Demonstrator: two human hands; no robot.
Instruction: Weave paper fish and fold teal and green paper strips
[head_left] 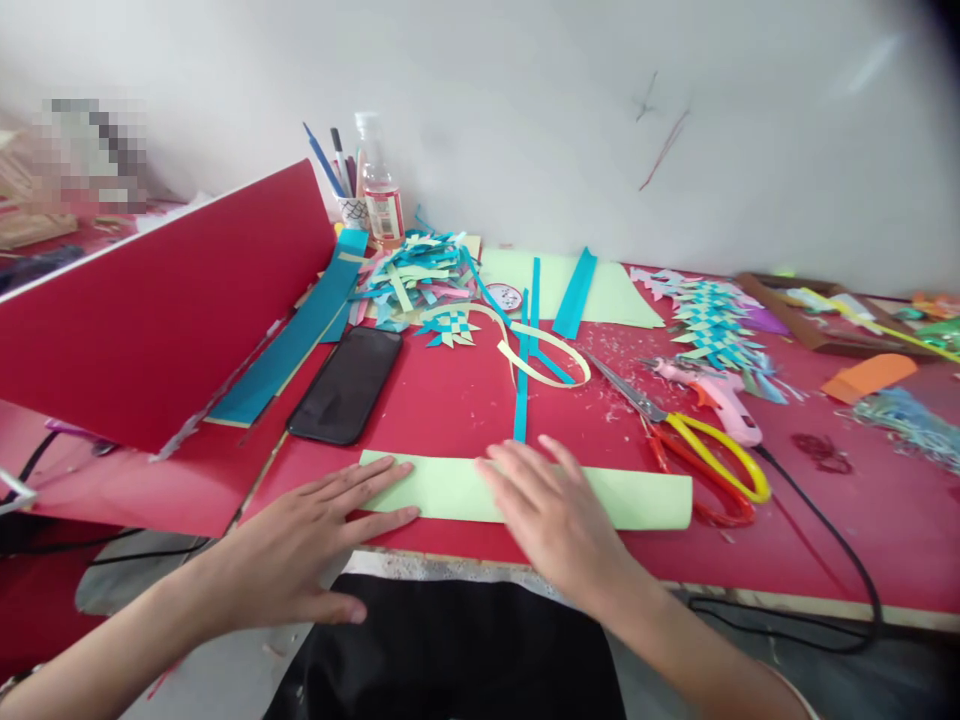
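Note:
A folded pale green paper strip (637, 497) lies lengthwise near the front edge of the red table. On its left end rest the outstretched fingers of my left hand (322, 530), the thumb spread below over the table edge. My right hand (555, 520) lies across the middle of the paper with its fingers extended. Just beyond the paper stands out a narrow blue paper strip (522, 400), with a looped cream strip (577, 360) across it. Scissors (694, 440) with yellow and red handles lie beside the paper's right end.
A black phone (346, 385) lies on the left, by a red upright board (172, 320). Behind are a heap of woven paper pieces (420, 275), a bottle (382, 200) and a pen cup (354, 212). At right, a pink glue gun (716, 395) trails a black cord (825, 530).

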